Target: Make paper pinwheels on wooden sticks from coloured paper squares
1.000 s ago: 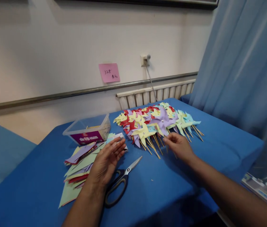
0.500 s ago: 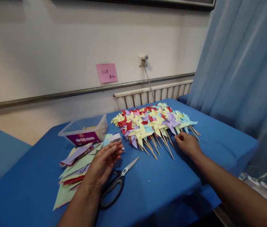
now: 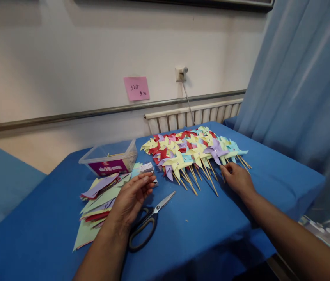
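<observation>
The right hand (image 3: 237,178) now rests at the right near edge of the pinwheels (image 3: 196,150), fingertips down among the wooden sticks (image 3: 208,178) beside the purple pinwheel (image 3: 217,150). A second ago it was more to the left and holding that purple one over the heap; now the pinwheel lies flat in the front row with the rest, so the hand looks to have let it go. The fingers are curled loosely and pressed near each other, and whether they still pinch a stick I cannot tell. The left hand (image 3: 132,197) has hardly moved: it hovers half open, fingers gently bent and slightly spread, empty, above the blue table (image 3: 200,230) between the paper stack (image 3: 100,199) on the left and the scissors (image 3: 150,222) just to its right (blades pointing far and right). Its fingertips are close to a small card (image 3: 147,168) but apart from it. Farther left sits a clear plastic box (image 3: 109,158). The heap of pinwheels lies at the far middle of the table — yellow, red, purple and light blue, sticks pointing near. One more piece appears added to the row, both hands free or nearly so.
</observation>
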Demonstrator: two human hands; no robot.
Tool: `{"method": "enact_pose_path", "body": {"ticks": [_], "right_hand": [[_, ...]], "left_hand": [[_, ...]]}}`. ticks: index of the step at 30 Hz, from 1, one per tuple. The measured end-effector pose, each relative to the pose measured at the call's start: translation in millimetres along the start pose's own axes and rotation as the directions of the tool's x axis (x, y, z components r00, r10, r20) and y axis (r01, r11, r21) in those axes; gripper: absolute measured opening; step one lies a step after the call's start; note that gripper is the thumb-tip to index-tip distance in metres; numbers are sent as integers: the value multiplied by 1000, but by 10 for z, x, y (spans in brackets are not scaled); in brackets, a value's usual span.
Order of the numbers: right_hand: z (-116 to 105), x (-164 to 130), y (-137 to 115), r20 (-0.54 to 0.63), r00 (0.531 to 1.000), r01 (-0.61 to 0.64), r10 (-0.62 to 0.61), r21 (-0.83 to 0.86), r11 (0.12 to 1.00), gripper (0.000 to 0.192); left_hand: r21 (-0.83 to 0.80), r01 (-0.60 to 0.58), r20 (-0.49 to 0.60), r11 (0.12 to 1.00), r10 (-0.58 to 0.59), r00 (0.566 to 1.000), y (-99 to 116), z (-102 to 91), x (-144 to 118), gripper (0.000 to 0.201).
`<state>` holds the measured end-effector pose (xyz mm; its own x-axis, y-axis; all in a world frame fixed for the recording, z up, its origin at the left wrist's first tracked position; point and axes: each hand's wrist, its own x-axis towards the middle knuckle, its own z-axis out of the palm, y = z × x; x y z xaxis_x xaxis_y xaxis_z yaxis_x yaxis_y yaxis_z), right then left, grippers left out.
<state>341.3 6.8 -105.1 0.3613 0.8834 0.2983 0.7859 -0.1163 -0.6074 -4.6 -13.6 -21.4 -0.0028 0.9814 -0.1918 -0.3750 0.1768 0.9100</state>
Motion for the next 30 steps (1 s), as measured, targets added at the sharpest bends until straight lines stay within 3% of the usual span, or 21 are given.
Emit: {"method": "enact_pose_path", "body": {"ticks": [4, 6, 8, 10, 13, 16, 19, 22, 25, 27, 28, 30], "right_hand": [[-97, -168, -195, -199, 973, 142, -114, 137, 980, 30], [-89, -311, -440, -190, 961, 244, -202, 231, 942, 27], [-3, -469, -781, -108, 957, 289, -268, 407, 867, 23], [170, -616, -1175, 27, 950, 228, -310, 617, 753, 19], [544, -771, -1728, 260, 914, -31, -312, 811, 584, 17], [920, -841, -2062, 402, 860, -169, -315, 805, 569, 17], [1159, -864, -2121, 423, 836, -132, -351, 774, 619, 20], [1237, -867, -2028, 454, 787, -111, -417, 770, 628, 21], [1240, -847, -1944, 505, 753, -158, -422, 761, 630, 21], [1237, -828, -1925, 503, 759, -173, -413, 767, 618, 20], [1236, -822, -1925, 501, 762, -179, -410, 771, 611, 20], [1236, -824, -1935, 506, 758, -189, -411, 774, 604, 21]], "left_hand": [[-87, -120, -157, 989, 105, 982, 46, -40, 16, 17], [-135, -229, -259, 964, 189, 947, 79, -85, 38, 16], [-140, -350, -353, 926, 284, 892, 106, -140, 62, 14], [-120, -416, -411, 902, 336, 847, 124, -194, 81, 15], [-62, -477, -464, 877, 397, 792, 134, -259, 97, 16], [-20, -496, -501, 868, 421, 756, 129, -301, 111, 20], [8, -517, -532, 856, 442, 723, 120, -318, 127, 20], [56, -557, -557, 828, 489, 671, 147, -335, 131, 17], [190, -625, -590, 757, 597, 543, 248, -441, 123, 14], [326, -652, -622, 684, 675, 397, 340, -598, 121, 13], [393, -633, -627, 667, 698, 345, 381, -699, 124, 13], [517, -495, -614, 699, 705, 354, 436, -917, 142, 14]]}}
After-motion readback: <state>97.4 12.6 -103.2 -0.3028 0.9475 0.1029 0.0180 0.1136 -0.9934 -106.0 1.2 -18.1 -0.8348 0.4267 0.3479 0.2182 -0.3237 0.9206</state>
